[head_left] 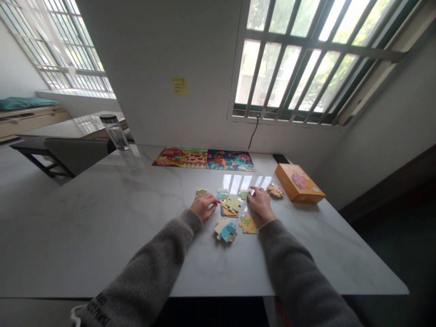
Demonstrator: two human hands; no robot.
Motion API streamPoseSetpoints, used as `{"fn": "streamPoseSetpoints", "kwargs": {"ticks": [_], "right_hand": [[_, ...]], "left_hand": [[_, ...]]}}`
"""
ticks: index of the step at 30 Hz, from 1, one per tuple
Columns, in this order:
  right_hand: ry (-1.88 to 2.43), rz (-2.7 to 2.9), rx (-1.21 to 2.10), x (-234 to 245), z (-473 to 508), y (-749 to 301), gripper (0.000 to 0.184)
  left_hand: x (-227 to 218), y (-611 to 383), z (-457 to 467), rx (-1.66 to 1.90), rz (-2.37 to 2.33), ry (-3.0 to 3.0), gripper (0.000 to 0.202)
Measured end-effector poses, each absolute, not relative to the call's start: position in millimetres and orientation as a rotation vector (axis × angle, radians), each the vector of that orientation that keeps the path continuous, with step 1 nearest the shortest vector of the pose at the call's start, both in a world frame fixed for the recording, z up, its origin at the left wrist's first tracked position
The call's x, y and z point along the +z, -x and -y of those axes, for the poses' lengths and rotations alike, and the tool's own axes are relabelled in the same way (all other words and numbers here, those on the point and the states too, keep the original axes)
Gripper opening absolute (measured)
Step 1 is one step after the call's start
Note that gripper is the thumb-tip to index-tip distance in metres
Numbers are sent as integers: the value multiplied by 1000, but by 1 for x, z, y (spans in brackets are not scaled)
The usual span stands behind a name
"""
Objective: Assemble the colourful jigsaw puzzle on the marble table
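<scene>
My left hand (pixel 204 205) rests low over the white table, its fingers spread and pointing right. Just behind it lies a green puzzle piece (pixel 201 192), partly covered by the hand. My right hand (pixel 261 204) has its fingertips at the right edge of a small green puzzle piece (pixel 244 195). Between the hands sits a stack of yellow-green puzzle pieces (pixel 232 205), with a blue-and-green piece (pixel 222 194) behind it. Nearer to me are a pile topped by a blue-and-cream piece (pixel 226 231) and a yellow puzzle piece (pixel 249 224).
Another puzzle pile (pixel 275 191) lies right of my right hand, beside an orange box (pixel 299 182). Two colourful picture sheets, a farm one (pixel 185 158) and a dark blue one (pixel 230 160), lie near the wall. A clear bottle (pixel 116 134) stands at the table's left edge.
</scene>
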State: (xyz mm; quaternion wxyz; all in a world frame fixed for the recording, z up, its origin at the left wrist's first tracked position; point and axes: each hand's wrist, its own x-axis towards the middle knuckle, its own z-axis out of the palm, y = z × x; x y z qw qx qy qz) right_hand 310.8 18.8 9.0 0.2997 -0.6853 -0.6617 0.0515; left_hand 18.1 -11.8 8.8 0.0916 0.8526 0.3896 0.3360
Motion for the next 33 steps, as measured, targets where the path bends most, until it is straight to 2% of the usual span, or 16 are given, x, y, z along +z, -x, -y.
{"fn": "streamPoseSetpoints", "kwargs": {"ticks": [2, 7, 11, 18, 22, 27, 30, 33], "right_hand": [[1739, 1822, 87, 15, -12, -308, 36], [1353, 2132, 211, 28, 13, -289, 23], [1391, 2307, 221, 29, 24, -272, 22], [1509, 2292, 179, 39, 29, -270, 7], [1583, 1980, 295, 43, 23, -284, 18], [1449, 1742, 699, 40, 17, -309, 33], [1454, 1796, 856, 37, 21, -322, 30], [1560, 1869, 837, 33, 28, -331, 23]], "left_hand": [[9, -18, 12, 995, -1166, -2532, 21], [8, -18, 12, 997, -1177, -2537, 21], [8, -18, 12, 1002, -1181, -2534, 20], [9, -18, 13, 974, -1178, -2539, 22], [6, -18, 11, 987, -1190, -2540, 22], [4, -18, 10, 979, -1159, -2565, 22], [4, -18, 10, 973, -1155, -2571, 21], [4, -18, 9, 961, -1161, -2569, 20]]}}
